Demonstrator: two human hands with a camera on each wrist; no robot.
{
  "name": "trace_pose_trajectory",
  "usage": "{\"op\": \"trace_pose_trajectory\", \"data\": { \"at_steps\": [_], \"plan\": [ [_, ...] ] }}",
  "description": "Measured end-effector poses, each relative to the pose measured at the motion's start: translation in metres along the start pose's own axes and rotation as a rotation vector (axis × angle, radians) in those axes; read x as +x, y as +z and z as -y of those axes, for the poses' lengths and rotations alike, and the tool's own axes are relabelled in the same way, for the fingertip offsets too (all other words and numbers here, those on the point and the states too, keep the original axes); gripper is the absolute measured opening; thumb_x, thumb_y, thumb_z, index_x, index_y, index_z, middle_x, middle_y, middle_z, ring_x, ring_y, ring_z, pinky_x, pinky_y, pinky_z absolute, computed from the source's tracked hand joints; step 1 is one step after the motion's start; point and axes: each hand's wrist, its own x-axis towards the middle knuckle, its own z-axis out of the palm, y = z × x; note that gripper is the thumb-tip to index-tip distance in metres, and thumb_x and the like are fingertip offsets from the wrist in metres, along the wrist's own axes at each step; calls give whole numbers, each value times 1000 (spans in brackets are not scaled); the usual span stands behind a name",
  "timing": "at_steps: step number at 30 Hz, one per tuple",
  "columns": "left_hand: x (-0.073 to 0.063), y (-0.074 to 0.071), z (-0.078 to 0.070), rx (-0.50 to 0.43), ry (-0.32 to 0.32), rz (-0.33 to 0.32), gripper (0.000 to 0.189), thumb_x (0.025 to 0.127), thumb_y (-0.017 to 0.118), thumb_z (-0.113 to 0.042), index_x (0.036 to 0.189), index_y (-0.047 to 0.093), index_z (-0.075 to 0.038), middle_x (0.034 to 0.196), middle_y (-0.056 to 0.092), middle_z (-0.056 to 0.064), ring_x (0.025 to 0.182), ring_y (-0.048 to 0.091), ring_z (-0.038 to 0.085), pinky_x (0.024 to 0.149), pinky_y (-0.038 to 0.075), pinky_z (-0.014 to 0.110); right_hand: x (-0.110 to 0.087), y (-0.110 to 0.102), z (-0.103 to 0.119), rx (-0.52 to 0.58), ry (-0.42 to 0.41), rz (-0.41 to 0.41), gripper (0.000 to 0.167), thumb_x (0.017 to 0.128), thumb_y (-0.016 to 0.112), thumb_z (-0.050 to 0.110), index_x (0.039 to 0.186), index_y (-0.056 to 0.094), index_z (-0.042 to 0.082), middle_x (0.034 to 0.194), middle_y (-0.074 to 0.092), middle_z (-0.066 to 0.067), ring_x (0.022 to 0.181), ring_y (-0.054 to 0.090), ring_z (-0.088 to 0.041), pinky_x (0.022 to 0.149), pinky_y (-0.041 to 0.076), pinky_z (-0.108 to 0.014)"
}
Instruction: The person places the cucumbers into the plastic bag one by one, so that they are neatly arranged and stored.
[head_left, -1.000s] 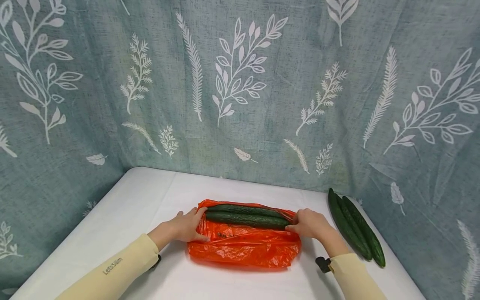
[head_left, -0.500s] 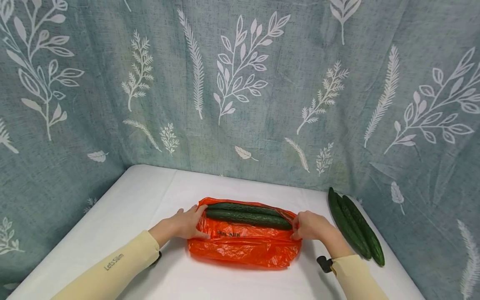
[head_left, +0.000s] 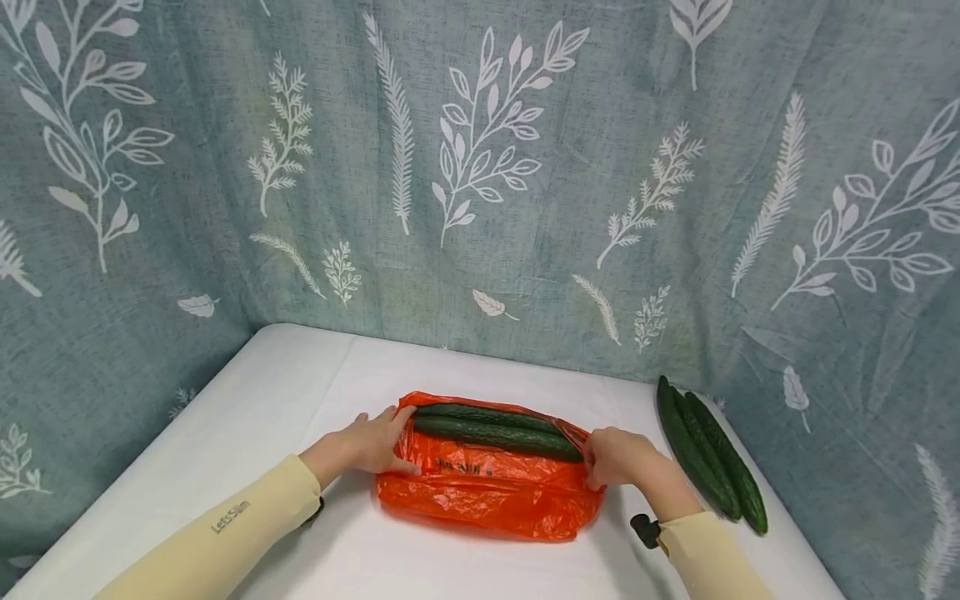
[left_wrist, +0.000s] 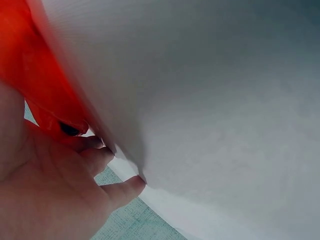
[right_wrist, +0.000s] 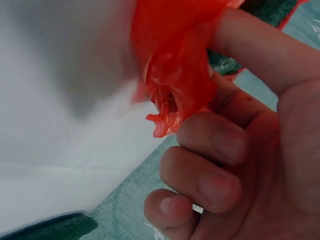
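Observation:
Two long dark green cucumbers lie side by side in the opening of a red plastic bag on the white table. My left hand spans the bag's left end, thumb on its front and index finger at the cucumbers' tips. In the left wrist view, the other fingers of that left hand stretch out at the table surface. My right hand pinches the bag's right end. Its thumb and index finger press gathered red plastic in the right wrist view, while the other fingers curl in.
Three more cucumbers lie together near the right edge of the white table. A blue-green curtain with white leaf prints rises behind the table and along both sides.
My right thumb has moved off the cucumbers' right end and down onto the bag's edge. More of the bag's dark print shows below the cucumbers. My left hand stays at the bag's left end.

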Motion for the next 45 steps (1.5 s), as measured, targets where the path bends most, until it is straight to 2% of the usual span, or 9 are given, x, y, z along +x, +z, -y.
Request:
{"op": "trace_pose_trajectory", "data": {
  "at_steps": [4,17,26,33,39,45],
  "plan": [
    [1,0,0,-15,-2,8,112,81,71,-67,161,19,-8,161,30,24,149,32,39,119,21,63,1,6,2,-41,-1,-16,24,74,84,15,67,62,18,68,59,2,62,52,-17,56,41,-34],
    [1,-2,2,-35,-4,8,113,80,72,-67,161,19,-8,162,29,24,151,29,38,120,19,63,4,9,2,-19,-34,-35,23,72,84,14,69,62,20,71,58,3,64,52,-17,57,40,-34],
    [1,-4,2,-24,-14,15,112,81,73,-65,160,20,-8,161,30,23,151,28,37,120,19,63,2,19,-6,139,-87,-65,18,77,84,11,77,68,21,79,62,5,68,52,-16,61,45,-33],
    [1,-5,2,-28,-6,19,110,81,74,-63,160,20,-8,161,30,23,151,27,38,120,19,64,3,21,-8,248,-70,-102,12,82,83,17,87,72,21,89,67,4,78,55,-15,68,49,-33],
    [2,-4,3,-38,-3,15,111,80,74,-64,160,21,-8,161,31,22,152,27,37,119,19,65,5,23,-9,305,-65,-179,5,89,77,25,91,74,21,84,67,6,74,56,-14,66,48,-33],
    [1,-3,2,-48,-6,12,111,80,74,-64,160,22,-7,161,31,22,151,27,38,119,19,65,1,25,-15,367,-77,-257,8,94,71,23,99,76,18,75,63,4,67,52,-15,58,44,-31]
  ]
}}
